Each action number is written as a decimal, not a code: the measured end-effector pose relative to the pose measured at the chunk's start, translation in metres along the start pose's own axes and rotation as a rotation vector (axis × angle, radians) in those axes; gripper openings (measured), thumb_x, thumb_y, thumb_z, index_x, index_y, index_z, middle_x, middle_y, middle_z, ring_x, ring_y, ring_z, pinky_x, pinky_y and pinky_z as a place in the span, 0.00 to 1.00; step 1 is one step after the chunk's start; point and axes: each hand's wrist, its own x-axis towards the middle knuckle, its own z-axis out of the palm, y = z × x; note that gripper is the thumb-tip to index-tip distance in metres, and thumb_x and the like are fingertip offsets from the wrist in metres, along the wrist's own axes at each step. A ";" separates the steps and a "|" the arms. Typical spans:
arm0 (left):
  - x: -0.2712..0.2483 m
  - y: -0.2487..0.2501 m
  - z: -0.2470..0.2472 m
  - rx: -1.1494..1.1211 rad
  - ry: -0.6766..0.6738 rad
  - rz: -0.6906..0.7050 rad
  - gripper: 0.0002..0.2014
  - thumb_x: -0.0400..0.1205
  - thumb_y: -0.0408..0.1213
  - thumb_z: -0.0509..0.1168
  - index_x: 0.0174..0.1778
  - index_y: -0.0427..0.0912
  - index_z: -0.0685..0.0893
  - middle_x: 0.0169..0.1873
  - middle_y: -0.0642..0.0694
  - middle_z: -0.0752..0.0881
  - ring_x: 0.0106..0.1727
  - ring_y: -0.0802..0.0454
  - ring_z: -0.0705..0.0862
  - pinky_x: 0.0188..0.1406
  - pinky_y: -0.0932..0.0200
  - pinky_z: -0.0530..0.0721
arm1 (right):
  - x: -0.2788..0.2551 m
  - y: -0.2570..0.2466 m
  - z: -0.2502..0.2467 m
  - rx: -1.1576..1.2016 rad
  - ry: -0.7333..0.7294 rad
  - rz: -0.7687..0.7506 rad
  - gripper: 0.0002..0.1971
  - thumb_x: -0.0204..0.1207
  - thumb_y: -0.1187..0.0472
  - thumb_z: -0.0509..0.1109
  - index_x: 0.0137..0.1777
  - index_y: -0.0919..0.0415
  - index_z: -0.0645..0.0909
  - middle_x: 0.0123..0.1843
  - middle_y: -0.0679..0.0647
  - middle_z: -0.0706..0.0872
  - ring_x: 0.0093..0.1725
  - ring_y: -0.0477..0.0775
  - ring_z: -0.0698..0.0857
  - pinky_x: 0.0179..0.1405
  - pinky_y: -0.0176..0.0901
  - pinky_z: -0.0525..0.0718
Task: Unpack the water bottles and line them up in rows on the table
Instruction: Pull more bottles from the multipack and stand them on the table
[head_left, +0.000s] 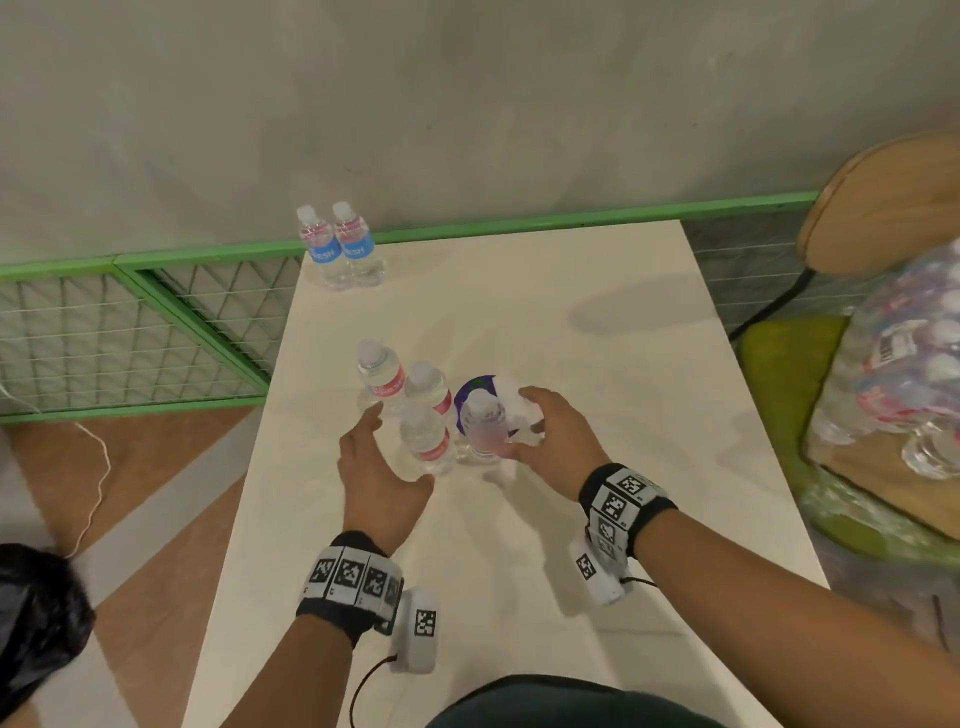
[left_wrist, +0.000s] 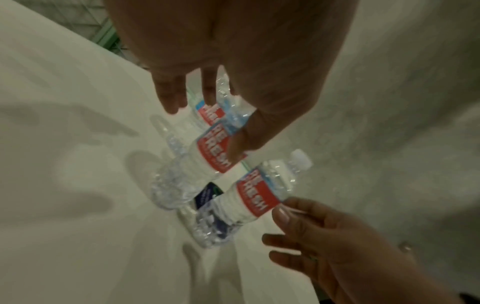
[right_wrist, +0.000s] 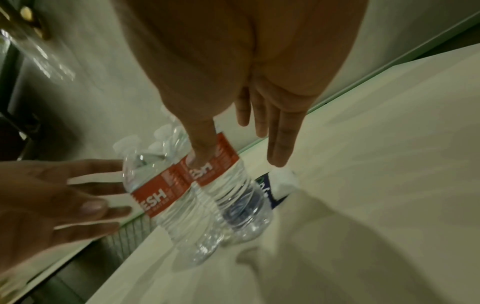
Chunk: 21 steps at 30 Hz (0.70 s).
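Note:
Several small clear water bottles with red labels stand in a cluster (head_left: 415, 405) mid-table on the white table (head_left: 597, 364). Two more bottles with blue labels (head_left: 340, 247) stand side by side at the far left corner. My left hand (head_left: 387, 457) is open at the cluster's left, its thumb touching the nearest bottle (left_wrist: 207, 152). My right hand (head_left: 524, 426) is open at the cluster's right. Its thumb presses the label of the rightmost bottle (right_wrist: 228, 185) and its fingers stretch straight past it. A purple-and-white label piece (head_left: 470, 387) lies behind that bottle.
A shrink-wrapped pack of bottles (head_left: 904, 374) sits on a green-cushioned chair with a wooden back (head_left: 883, 208) to the right of the table. A green mesh fence (head_left: 130, 322) runs along the left and far side. A black bag (head_left: 36, 613) lies at the lower left.

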 end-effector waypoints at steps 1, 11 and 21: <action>-0.005 0.011 -0.003 0.024 0.081 0.079 0.46 0.63 0.30 0.77 0.76 0.57 0.65 0.64 0.55 0.68 0.66 0.46 0.71 0.67 0.39 0.77 | -0.008 0.009 -0.012 0.015 0.028 -0.002 0.34 0.68 0.47 0.80 0.73 0.47 0.72 0.66 0.40 0.76 0.55 0.46 0.83 0.54 0.40 0.81; -0.040 0.173 0.113 0.051 -0.357 0.673 0.15 0.76 0.24 0.67 0.49 0.50 0.83 0.42 0.59 0.81 0.41 0.60 0.81 0.44 0.73 0.76 | -0.130 0.153 -0.167 -0.096 0.153 0.293 0.03 0.77 0.57 0.72 0.47 0.47 0.84 0.37 0.45 0.87 0.37 0.41 0.84 0.33 0.23 0.77; -0.084 0.255 0.345 0.202 -0.727 0.768 0.21 0.77 0.43 0.71 0.65 0.50 0.75 0.60 0.53 0.72 0.55 0.56 0.78 0.63 0.57 0.81 | -0.157 0.238 -0.276 -0.056 0.385 0.476 0.12 0.74 0.65 0.71 0.56 0.53 0.82 0.45 0.49 0.88 0.43 0.51 0.86 0.49 0.45 0.86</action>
